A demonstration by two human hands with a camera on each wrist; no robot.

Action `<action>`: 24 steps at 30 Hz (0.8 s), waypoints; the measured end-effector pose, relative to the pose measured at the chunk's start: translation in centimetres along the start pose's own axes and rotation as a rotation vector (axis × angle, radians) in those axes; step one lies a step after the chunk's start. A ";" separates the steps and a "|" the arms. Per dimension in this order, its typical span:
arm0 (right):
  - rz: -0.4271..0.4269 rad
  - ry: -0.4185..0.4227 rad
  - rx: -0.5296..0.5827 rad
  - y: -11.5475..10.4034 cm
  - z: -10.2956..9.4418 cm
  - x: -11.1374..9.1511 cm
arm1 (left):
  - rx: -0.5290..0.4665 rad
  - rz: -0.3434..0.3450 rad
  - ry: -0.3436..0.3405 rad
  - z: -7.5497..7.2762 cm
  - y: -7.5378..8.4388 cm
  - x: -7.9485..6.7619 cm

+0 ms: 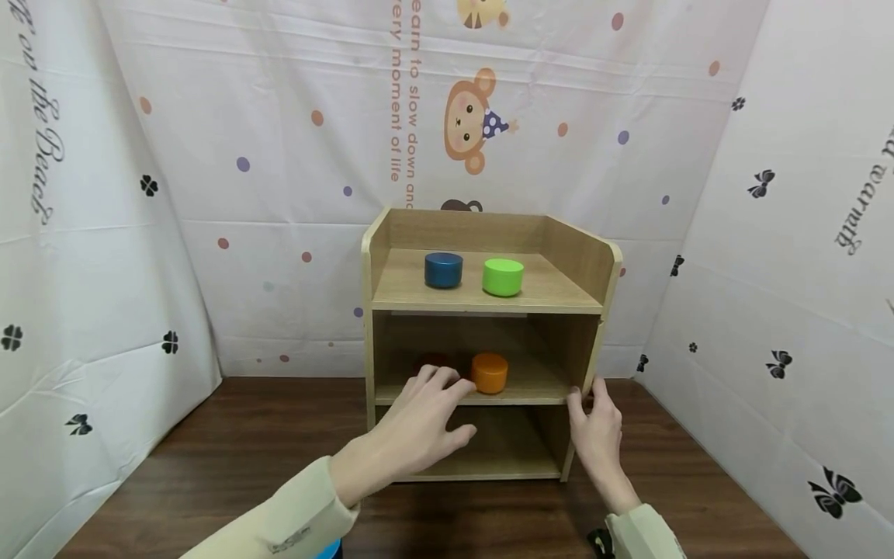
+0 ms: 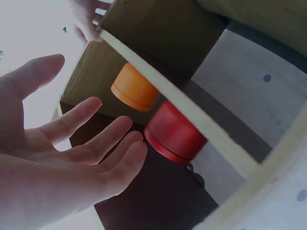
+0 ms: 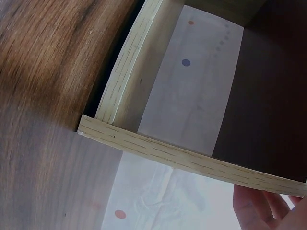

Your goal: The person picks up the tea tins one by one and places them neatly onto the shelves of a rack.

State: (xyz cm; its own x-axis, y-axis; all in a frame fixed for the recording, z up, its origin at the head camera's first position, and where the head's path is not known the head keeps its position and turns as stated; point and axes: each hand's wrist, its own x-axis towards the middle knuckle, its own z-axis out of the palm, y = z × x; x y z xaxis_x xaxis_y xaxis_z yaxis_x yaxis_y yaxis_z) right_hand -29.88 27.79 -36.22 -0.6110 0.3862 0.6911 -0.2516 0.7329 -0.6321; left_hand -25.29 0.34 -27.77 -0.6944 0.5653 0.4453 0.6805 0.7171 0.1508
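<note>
A wooden shelf unit stands on the table. My left hand is in front of its middle level, fingers spread and holding nothing. Just beyond those fingertips, an orange round container sits on the middle shelf. Beside it is a red round container, mostly hidden behind the hand in the head view; the left wrist view shows a gap between hand and containers. At the unit's right side panel, my right hand grips the front edge between thumb and fingers.
On the top shelf are a blue round container and a green one. The dark wooden table extends to both sides. Printed white cloth hangs behind and at both sides. Something blue shows at the bottom edge.
</note>
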 end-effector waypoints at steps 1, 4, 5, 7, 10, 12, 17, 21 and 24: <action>0.003 -0.003 -0.001 0.0 0.0 0.0 | 0.005 -0.002 0.008 0.0 -0.1 -0.4; 0.014 -0.014 0.000 0.1 0.2 0.0 | 0.019 -0.010 0.030 0.2 -0.6 -1.5; 0.017 -0.017 0.001 0.1 0.2 0.0 | 0.023 -0.011 0.041 0.2 -0.7 -1.9; 0.020 -0.016 -0.002 0.2 0.2 -0.1 | 0.020 -0.010 0.059 0.3 -1.0 -2.6; 0.015 -0.010 -0.005 0.1 0.1 -0.1 | 0.021 -0.003 0.106 0.5 -1.5 -3.6; 0.008 -0.005 -0.007 0.1 0.1 -0.1 | 0.026 -0.004 0.138 0.6 -1.8 -4.2; 0.000 0.001 -0.007 0.1 0.1 -0.1 | 0.052 -0.021 0.237 1.0 -2.6 -5.7; 0.001 0.003 -0.007 0.0 0.1 -0.1 | 0.070 -0.054 0.293 1.3 -3.7 -6.7; -0.003 0.010 -0.004 0.0 0.0 0.0 | 0.083 -0.080 0.328 1.2 -4.7 -7.1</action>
State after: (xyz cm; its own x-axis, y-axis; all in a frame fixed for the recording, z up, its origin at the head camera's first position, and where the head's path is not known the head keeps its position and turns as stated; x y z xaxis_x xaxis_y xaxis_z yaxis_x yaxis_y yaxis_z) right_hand -29.89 27.76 -36.25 -0.6029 0.3896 0.6962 -0.2502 0.7363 -0.6287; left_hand -23.85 -6.51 -32.69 -0.6231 0.3542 0.6973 0.5961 0.7923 0.1303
